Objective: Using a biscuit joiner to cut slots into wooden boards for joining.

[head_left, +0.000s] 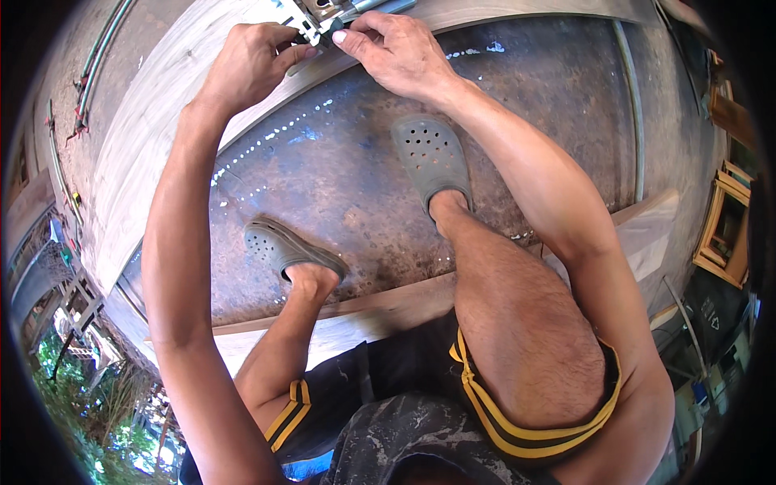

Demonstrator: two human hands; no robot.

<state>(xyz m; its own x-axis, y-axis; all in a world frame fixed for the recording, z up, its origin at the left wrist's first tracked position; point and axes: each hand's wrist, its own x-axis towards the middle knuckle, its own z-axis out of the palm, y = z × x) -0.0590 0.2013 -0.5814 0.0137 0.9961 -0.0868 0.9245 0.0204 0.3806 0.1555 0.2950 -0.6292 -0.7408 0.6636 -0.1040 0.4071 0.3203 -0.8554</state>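
Observation:
At the top edge, a metal tool (322, 10) with silver and white parts rests at a pale wooden board (178, 89); the picture's edge cuts it off, so its kind is unclear. My left hand (257, 65) is at its left side, with thumb and fingers closed near a small dark part; what they grip is mostly hidden. From the right, my right hand (398, 55) reaches to the tool, its thumb and curled fingers closed around a small dark knob (336, 26).
My feet, in grey clogs (430, 153), stand on a stained brown surface (364, 218). Another long board (388, 305) crosses below my legs. Red-ended clamps (81, 121) lie at the far left. Wooden frames (723, 230) stand at the right, and green plants (73, 404) show at lower left.

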